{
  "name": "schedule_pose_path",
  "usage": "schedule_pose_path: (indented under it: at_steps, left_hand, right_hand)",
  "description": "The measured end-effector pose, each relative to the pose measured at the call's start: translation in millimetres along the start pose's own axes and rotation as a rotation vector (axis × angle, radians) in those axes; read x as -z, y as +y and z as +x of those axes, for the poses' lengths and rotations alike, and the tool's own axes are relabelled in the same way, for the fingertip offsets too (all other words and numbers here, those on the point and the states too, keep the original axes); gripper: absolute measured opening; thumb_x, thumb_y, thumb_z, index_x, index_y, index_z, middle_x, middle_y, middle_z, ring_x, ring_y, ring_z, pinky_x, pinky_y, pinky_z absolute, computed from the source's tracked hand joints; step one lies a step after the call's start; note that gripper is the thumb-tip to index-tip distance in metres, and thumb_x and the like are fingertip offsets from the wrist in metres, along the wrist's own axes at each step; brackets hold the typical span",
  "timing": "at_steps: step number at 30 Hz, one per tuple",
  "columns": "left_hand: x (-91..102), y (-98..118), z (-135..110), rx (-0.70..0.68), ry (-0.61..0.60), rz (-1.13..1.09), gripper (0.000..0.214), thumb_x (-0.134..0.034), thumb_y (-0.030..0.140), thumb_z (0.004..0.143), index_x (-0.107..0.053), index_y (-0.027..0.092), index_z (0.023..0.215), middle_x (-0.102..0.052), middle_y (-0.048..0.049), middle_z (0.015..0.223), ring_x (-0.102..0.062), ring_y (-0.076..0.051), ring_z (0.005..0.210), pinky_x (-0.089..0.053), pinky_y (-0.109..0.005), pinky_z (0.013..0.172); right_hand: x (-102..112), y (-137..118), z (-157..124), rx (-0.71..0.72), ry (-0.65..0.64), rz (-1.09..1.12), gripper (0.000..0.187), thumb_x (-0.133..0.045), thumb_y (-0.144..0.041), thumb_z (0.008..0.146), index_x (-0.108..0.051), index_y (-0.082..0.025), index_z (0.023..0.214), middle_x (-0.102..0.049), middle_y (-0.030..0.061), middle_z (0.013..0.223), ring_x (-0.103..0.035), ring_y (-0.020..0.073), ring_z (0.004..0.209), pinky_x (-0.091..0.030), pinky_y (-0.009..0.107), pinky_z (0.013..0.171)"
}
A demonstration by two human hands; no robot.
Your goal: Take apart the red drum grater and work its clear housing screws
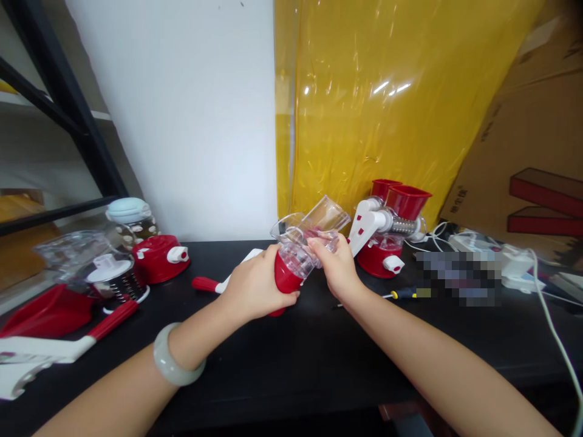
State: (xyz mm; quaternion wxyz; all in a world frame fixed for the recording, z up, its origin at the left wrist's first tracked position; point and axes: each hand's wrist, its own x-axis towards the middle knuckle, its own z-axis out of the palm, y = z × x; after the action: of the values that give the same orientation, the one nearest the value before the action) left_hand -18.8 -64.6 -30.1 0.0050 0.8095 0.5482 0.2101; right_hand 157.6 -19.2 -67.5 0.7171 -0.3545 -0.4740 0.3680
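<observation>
Above the black table, my left hand is closed around the red base of a rotary grater, which tilts to the right. My right hand grips the clear plastic housing at the upper end of that base, its thumb pressed on the near side. Housing and base touch; whether they are locked together I cannot tell. Behind my left hand lies a white crank handle with a red grip, partly covered by the hand. A bit of red shows below the base, mostly hidden.
At right stand rotary graters with red hoppers, near a screwdriver and a power strip with cables. On the left lie another red base, a drum grater, a red hopper and a white crank.
</observation>
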Motion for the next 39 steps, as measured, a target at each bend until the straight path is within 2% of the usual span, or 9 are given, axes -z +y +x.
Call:
schedule_pose_path:
  at_steps: [5, 12, 17, 21, 24, 27, 32, 35, 39]
  left_hand:
    - [-0.7, 6.5, -3.5, 0.044, 0.031, 0.042, 0.072, -0.076, 0.052, 0.068, -0.051, 0.019, 0.127, -0.074, -0.0104, 0.105, -0.074, -0.037, 0.096, -0.056, -0.042, 0.079]
    - [-3.5, 4.5, -7.2, 0.02, 0.076, 0.057, 0.076, -0.079, 0.052, 0.068, -0.05, 0.018, 0.13, -0.072, -0.0133, 0.112, -0.073, -0.038, 0.1, -0.057, -0.046, 0.082]
    - [-4.6, -12.3, -1.6, -0.077, 0.052, -0.114, 0.091, -0.084, 0.07, 0.06, -0.053, 0.018, 0.129, -0.07, -0.0151, 0.121, -0.068, -0.04, 0.112, -0.055, -0.05, 0.093]
    - [-10.3, -31.0, 9.0, -0.227, 0.054, -0.282, 0.099, -0.091, 0.066, 0.054, -0.053, 0.022, 0.135, -0.065, -0.0131, 0.134, -0.064, -0.037, 0.122, -0.05, -0.05, 0.107]
    - [-16.1, -41.2, 14.2, -0.259, 0.04, -0.344, 0.106, -0.093, 0.066, 0.051, -0.053, 0.021, 0.137, -0.062, -0.0159, 0.139, -0.06, -0.038, 0.128, -0.045, -0.054, 0.112]
    - [-21.9, -45.3, 14.5, -0.271, 0.051, -0.429, 0.103, -0.093, 0.06, 0.055, -0.048, 0.02, 0.139, -0.062, -0.016, 0.14, -0.061, -0.037, 0.127, -0.047, -0.053, 0.111]
    - [-28.2, -43.9, 12.8, -0.288, 0.063, -0.499, 0.098, -0.093, 0.052, 0.057, -0.047, 0.019, 0.137, -0.065, -0.0154, 0.135, -0.065, -0.035, 0.123, -0.05, -0.051, 0.109]
    - [-28.3, -42.4, 13.2, -0.348, 0.077, -0.521, 0.096, -0.093, 0.048, 0.059, -0.048, 0.02, 0.14, -0.064, -0.0135, 0.138, -0.063, -0.034, 0.128, -0.047, -0.05, 0.114]
    - [-27.0, -39.8, 11.8, -0.398, 0.119, -0.514, 0.092, -0.092, 0.045, 0.061, -0.05, 0.021, 0.139, -0.067, -0.0116, 0.135, -0.066, -0.032, 0.124, -0.049, -0.049, 0.111]
  right_hand:
    - [-0.6, -0.6, -0.7, 0.003, 0.002, -0.048, 0.052, -0.084, -0.056, 0.065, -0.056, -0.025, 0.095, -0.075, 0.0009, 0.09, -0.074, 0.0236, 0.091, -0.059, 0.043, 0.087]
    - [0.0, -9.5, -7.9, 0.019, 0.01, -0.133, 0.052, -0.082, -0.057, 0.066, -0.053, -0.026, 0.095, -0.075, 0.0026, 0.092, -0.075, 0.0238, 0.089, -0.06, 0.043, 0.085]
    - [2.7, -21.5, -15.2, 0.044, -0.016, -0.195, 0.055, -0.086, -0.052, 0.063, -0.051, -0.026, 0.097, -0.076, 0.0054, 0.096, -0.075, 0.0261, 0.091, -0.06, 0.046, 0.087]
    - [4.0, -27.7, -25.0, 0.075, -0.033, -0.226, 0.062, -0.089, -0.049, 0.06, -0.048, -0.027, 0.1, -0.075, 0.008, 0.106, -0.074, 0.028, 0.098, -0.059, 0.05, 0.092]
    - [5.0, -30.2, -30.2, 0.125, -0.08, -0.263, 0.064, -0.09, -0.046, 0.059, -0.048, -0.027, 0.104, -0.073, 0.0106, 0.113, -0.073, 0.0294, 0.103, -0.058, 0.052, 0.096]
    - [6.5, -31.7, -32.0, 0.19, -0.175, -0.302, 0.064, -0.089, -0.046, 0.061, -0.047, -0.028, 0.107, -0.071, 0.0118, 0.118, -0.072, 0.0302, 0.107, -0.058, 0.052, 0.097]
    - [9.4, -33.0, -32.3, 0.217, -0.275, -0.311, 0.072, -0.088, -0.044, 0.063, -0.046, -0.027, 0.12, -0.068, 0.0134, 0.127, -0.07, 0.0312, 0.115, -0.057, 0.052, 0.101]
    - [10.9, -32.4, -32.7, 0.221, -0.313, -0.304, 0.082, -0.089, -0.043, 0.064, -0.046, -0.027, 0.131, -0.068, 0.0137, 0.131, -0.068, 0.032, 0.12, -0.056, 0.053, 0.104]
    - [12.6, -35.8, -33.8, 0.245, -0.347, -0.296, 0.085, -0.089, -0.04, 0.065, -0.047, -0.026, 0.137, -0.069, 0.0126, 0.129, -0.065, 0.0316, 0.127, -0.054, 0.05, 0.107]
